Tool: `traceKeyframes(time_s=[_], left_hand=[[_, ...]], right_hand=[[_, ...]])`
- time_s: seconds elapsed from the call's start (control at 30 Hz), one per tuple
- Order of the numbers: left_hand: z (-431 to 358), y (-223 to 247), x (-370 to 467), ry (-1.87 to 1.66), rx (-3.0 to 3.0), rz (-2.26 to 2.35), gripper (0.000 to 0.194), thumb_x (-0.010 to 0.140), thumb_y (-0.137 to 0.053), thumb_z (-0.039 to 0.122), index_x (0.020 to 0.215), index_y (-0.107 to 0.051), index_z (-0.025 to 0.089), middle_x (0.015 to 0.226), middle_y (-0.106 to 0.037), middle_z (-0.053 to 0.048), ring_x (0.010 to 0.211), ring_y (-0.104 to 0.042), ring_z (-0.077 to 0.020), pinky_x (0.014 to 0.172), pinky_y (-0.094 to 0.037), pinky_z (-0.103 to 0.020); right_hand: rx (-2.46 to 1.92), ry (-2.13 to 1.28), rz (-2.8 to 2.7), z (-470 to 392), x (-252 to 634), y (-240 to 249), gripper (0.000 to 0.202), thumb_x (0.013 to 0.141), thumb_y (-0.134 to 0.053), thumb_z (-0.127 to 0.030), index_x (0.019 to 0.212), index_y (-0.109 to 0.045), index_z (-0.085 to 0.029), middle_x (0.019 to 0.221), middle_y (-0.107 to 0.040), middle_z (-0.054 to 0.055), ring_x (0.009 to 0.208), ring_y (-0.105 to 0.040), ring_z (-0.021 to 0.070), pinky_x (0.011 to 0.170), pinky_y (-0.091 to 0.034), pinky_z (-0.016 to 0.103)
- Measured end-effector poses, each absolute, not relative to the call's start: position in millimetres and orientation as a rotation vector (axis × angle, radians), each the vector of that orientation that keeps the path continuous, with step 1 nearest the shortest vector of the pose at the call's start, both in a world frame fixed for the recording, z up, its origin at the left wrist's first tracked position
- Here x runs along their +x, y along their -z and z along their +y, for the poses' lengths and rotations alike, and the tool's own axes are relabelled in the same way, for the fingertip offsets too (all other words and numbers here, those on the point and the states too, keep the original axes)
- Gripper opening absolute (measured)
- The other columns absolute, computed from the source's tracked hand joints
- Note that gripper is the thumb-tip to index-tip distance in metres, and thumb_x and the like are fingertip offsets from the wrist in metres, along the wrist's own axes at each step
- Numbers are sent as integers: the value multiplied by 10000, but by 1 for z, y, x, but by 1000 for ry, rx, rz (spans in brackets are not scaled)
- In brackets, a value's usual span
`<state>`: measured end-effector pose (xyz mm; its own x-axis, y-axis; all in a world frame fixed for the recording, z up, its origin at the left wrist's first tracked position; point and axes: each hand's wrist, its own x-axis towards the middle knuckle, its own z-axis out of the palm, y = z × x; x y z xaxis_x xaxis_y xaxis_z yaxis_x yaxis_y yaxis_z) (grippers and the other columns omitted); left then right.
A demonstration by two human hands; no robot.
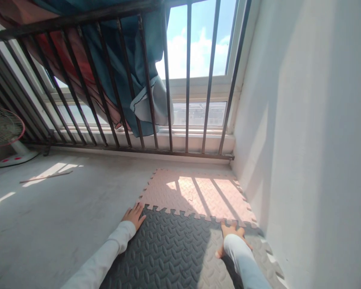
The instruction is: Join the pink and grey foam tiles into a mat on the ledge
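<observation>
My left hand (pixel 134 216) lies with its fingers apart at the far left corner of a dark grey foam mat (pixel 168 249), where it meets a pink foam mat (pixel 165 188). Near the right end of the same seam, my right hand (pixel 232 235) presses on the dark mat, fingers spread. Neither hand grips anything. The two mats have toothed edges that run against each other; whether every tooth is locked cannot be told. Sunlight and bar shadows fall across both mats.
A white wall (pixel 313 160) stands close on the right. Ahead are a dark metal railing (pixel 168 152), a window and a hanging blue and red cloth (pixel 150 44). A fan (pixel 6 126) stands at the left, with a thin stick (pixel 46 177) on the concrete floor (pixel 69 212).
</observation>
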<state>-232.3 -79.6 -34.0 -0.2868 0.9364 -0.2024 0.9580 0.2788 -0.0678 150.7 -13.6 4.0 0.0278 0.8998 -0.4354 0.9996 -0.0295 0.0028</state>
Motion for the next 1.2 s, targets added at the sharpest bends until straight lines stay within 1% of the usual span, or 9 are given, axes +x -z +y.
traceKeyframes(time_s=[0.1,0.27,0.5,0.7,0.8,0.9,0.97,1.07,1.2], left_hand=[[-75,26,-231,318,1857,2373,574,804,-266,404,1315,-330,150,1404,-254,-88,1305,-180,-219,1042,-189,-445],[-67,35,-228,369,1926,2400,605,792,-322,389,1305,-334,70,1397,-259,-154,1276,-260,-241,1021,-266,-374],[-65,63,-239,247,1958,2431,541,813,-299,364,1280,-388,105,1396,-282,-92,1281,-250,-213,1036,-260,-334],[-58,53,-255,285,1935,2323,519,822,-261,343,1273,-407,133,1363,-353,-39,1276,-262,-181,1066,-200,-305],[-59,46,-253,286,1859,2291,524,821,-260,349,1294,-372,155,1372,-343,-25,1295,-212,-185,1053,-230,-332],[-66,40,-247,203,1744,2333,531,826,-238,365,1332,-288,213,1419,-232,-1,1315,-139,-193,1026,-265,-411],[-70,33,-243,144,1635,2389,508,845,-158,369,1330,-277,277,1430,-192,32,1314,-147,-197,1011,-267,-456],[-69,17,-237,235,1511,2453,511,859,-60,354,1302,-313,342,1423,-210,66,1307,-177,-201,1012,-235,-498],[-55,2,-205,386,1641,2431,506,830,-226,425,1262,-415,240,1407,-282,-14,1323,-95,-222,1050,-77,-520]], right_hand=[[2000,445,1779,-16,149,-10,1247,245,-779,-367,1337,-181,-297,1396,-132,211,1210,-183,453,800,-219,734],[2008,460,1778,-19,145,-19,1210,284,-774,-353,1337,-181,-306,1409,-108,193,1201,-185,455,748,-262,738],[2009,479,1771,-18,144,-19,1202,255,-780,-374,1322,-231,-298,1408,-104,205,1184,-197,470,723,-265,744],[2008,481,1789,-19,145,-22,1197,220,-787,-366,1301,-276,-310,1393,-164,194,1173,-211,479,709,-287,734],[1996,515,1782,-18,145,-23,1250,182,-793,-376,1309,-256,-311,1399,-140,200,1180,-190,482,702,-301,724],[2001,528,1748,-16,145,-23,1324,162,-800,-365,1334,-185,-315,1409,-97,209,1185,-176,481,688,-311,718],[2001,533,1749,-17,144,-24,1337,165,-801,-359,1340,-166,-311,1410,-93,211,1189,-166,482,684,-315,716],[1993,537,1780,-18,144,-26,1327,180,-798,-383,1341,-160,-308,1414,-75,213,1197,-159,474,687,-314,717],[1985,543,1754,-18,144,-27,1322,196,-804,-374,1343,-148,-312,1419,-59,205,1199,-164,465,698,-304,725]])
